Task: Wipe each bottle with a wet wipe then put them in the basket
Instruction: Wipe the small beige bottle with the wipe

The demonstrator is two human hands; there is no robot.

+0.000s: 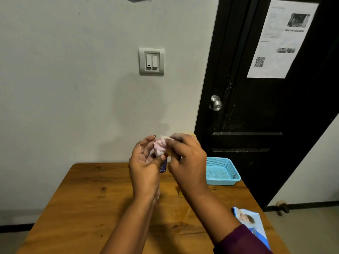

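1. The left grip [145,165], a bare hand raised above the table [91,198] with its palm turned toward the camera, has thumb and curled fingers closed round a crumpled pale pink-and-white wet wipe [158,148].
2. The wipe is bunched between the two hands, clear of the table. Whether a small bottle is wrapped inside the bundle cannot be told.
3. A dark blue bottle [163,167] shows only as a sliver just below the left thumb, mostly hidden by the hands. Whether it stands on the table or is held cannot be told.
4. The right grip [187,162] is closed on the upper edge of the same wipe, pinching it with the fingertips as if to pull it open.
5. A yellow object [180,194], probably another bottle, stands behind the right wrist, with only its top and base visible.
6. The light blue mesh basket [220,181] sits at the far right edge of the table, well apart from the hands. No bottle can be seen in it.
7. A printed wipes packet [251,224] lies flat on the near right corner.
8. Handling, as a judgement:
   - The wipe is limp, light and damp. It likely needs spreading by its edges before it will cover a bottle.
   - Small plastic bottles are light and stiff but turn slippery once wet.
   - The safest hold is probably round the body with one hand while the other rubs.
   - The basket looks light enough to slide if a bottle is dropped in rather than set down.
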